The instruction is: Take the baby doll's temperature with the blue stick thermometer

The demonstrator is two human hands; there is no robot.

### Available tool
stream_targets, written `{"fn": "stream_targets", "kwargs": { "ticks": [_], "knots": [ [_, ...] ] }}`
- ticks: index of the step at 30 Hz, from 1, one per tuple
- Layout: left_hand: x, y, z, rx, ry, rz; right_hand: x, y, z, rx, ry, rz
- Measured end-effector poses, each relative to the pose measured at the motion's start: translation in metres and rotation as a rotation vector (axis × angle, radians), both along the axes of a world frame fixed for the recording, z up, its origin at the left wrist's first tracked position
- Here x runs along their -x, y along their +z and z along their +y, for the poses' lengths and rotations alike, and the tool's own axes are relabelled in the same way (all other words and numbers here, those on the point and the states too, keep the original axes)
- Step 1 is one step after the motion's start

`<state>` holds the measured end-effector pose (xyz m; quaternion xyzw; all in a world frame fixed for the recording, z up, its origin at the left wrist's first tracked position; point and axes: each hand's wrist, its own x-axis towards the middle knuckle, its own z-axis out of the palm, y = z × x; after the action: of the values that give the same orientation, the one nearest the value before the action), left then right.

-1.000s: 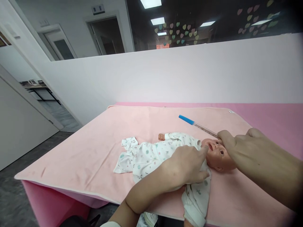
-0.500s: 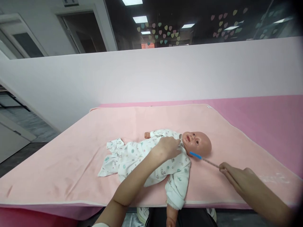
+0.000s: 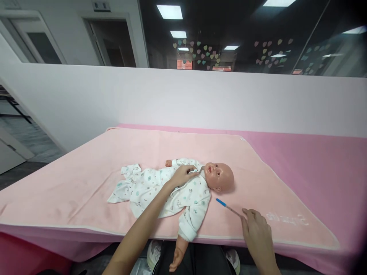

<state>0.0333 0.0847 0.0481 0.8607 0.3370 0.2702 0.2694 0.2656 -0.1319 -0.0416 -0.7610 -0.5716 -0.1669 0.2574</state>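
Note:
A baby doll (image 3: pixel 219 177) in a white printed romper (image 3: pixel 160 189) lies on its back on a pale pink blanket (image 3: pixel 86 179), head to the right. My left hand (image 3: pixel 182 175) rests on the doll's chest near the collar, fingers curled on the fabric. My right hand (image 3: pixel 256 229) pinches the end of a thin glass thermometer with a blue tip (image 3: pixel 228 206), which lies low over the blanket just below the doll's head. One doll arm hangs over the near table edge.
The blanket covers a pink padded table (image 3: pixel 329 164) that runs off to the right. A white partition wall (image 3: pixel 183 99) stands behind it, with dark glass and paper hearts above. A doorway and grey floor lie to the left.
My right hand has carried the thermometer from above the doll's face down to the blanket beside its head. My left hand has slid from the doll's chin onto its chest.

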Motion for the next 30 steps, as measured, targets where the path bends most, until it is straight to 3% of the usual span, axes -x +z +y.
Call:
{"fn": "stream_targets", "kwargs": {
  "ticks": [3, 5, 8, 11, 13, 17, 21, 30],
  "knots": [
    [0.003, -0.006, -0.001, 0.086, 0.003, -0.174, 0.028, 0.028, 0.022, -0.114, 0.162, 0.214],
    [0.003, -0.007, -0.003, 0.12, 0.016, -0.22, 0.057, 0.048, 0.05, -0.075, 0.35, 0.324],
    [0.004, -0.007, -0.005, 0.134, 0.048, -0.242, 0.101, 0.065, 0.097, -0.02, 0.386, 0.213],
    [0.007, -0.008, -0.006, 0.119, 0.09, -0.266, 0.124, 0.062, 0.13, 0.043, 0.293, 0.131],
    [0.008, -0.01, -0.006, 0.115, 0.12, -0.278, 0.126, 0.052, 0.139, -0.042, 0.337, 0.188],
    [0.007, -0.011, -0.008, 0.099, 0.161, -0.216, 0.117, 0.035, 0.137, -0.345, 0.542, 0.504],
    [0.007, -0.007, -0.015, 0.072, 0.16, -0.112, 0.114, 0.035, 0.133, -0.432, 0.653, 0.703],
    [0.011, -0.003, -0.027, -0.084, 0.102, -0.002, 0.116, 0.034, 0.14, -0.621, 0.612, 0.658]
  ]
}}
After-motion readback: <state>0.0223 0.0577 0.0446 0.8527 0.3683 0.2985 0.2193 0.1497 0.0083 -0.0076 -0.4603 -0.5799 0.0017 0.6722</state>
